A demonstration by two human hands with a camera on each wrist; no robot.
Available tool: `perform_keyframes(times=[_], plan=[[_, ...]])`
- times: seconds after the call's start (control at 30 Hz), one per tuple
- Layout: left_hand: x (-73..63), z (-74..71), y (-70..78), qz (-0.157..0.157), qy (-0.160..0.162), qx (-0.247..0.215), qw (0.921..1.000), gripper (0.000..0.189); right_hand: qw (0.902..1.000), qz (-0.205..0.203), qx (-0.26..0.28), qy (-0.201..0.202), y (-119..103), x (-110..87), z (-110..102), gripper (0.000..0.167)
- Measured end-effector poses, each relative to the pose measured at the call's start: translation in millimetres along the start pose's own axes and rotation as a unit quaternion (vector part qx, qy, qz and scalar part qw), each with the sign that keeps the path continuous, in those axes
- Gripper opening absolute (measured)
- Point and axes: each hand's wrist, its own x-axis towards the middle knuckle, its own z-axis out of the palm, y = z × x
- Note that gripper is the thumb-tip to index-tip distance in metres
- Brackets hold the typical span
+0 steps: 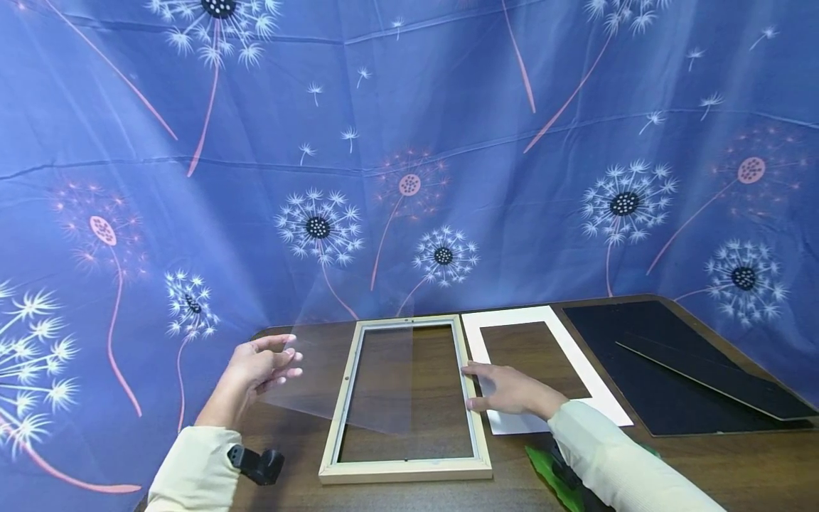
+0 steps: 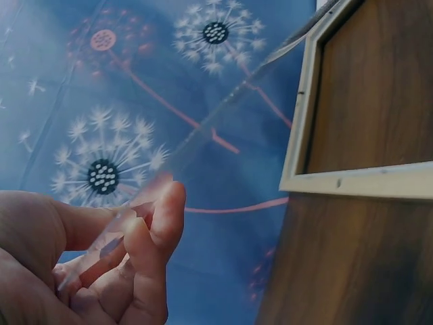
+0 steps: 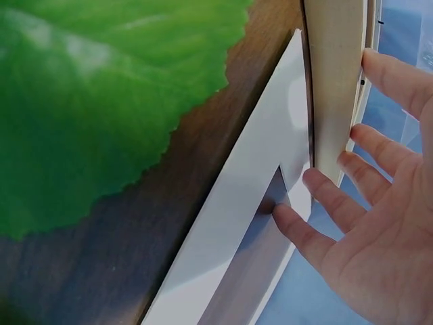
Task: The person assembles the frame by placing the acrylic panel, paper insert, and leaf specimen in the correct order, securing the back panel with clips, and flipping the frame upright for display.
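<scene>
A clear transparent sheet [image 1: 320, 384] is pinched at its left edge between the thumb and fingers of my left hand [image 1: 262, 363]. It stands tilted, overlapping the left part of a pale wooden picture frame [image 1: 384, 472] in the head view. From the left wrist, the sheet [image 2: 223, 108] appears nearly edge-on, running up toward the frame's corner. The picture frame lies on the table with brown wood visible through its opening. My right hand [image 1: 512, 390] has its fingers spread, fingertips right at the frame's right side. In the right wrist view, those fingers [image 3: 385, 149] are extended along the frame's rail.
A white mat board [image 1: 574, 355] with a cut-out window lies right of the frame. Farther right is a black panel [image 1: 614, 320] with an angled black flap [image 1: 710, 377]. A green leaf [image 1: 550, 473] is beneath the right forearm. A blue dandelion-print cloth [image 1: 499, 213] hangs behind the table.
</scene>
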Motion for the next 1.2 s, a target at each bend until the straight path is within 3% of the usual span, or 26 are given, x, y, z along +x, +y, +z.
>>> perform_keyframes(times=[0.47,1.2], plan=[[6.0,36.4,-25.5,-0.020,0.000,-0.023,0.9995,0.043,1.0000,0.004,0.006,-0.004,-2.9,-2.5,-2.8,0.066],[7.2,75.9,-67.2,-0.029,0.030,-0.055,0.9976,0.035,1.0000,-0.003,0.002,-0.005,-1.6,0.0,-2.4,0.066]])
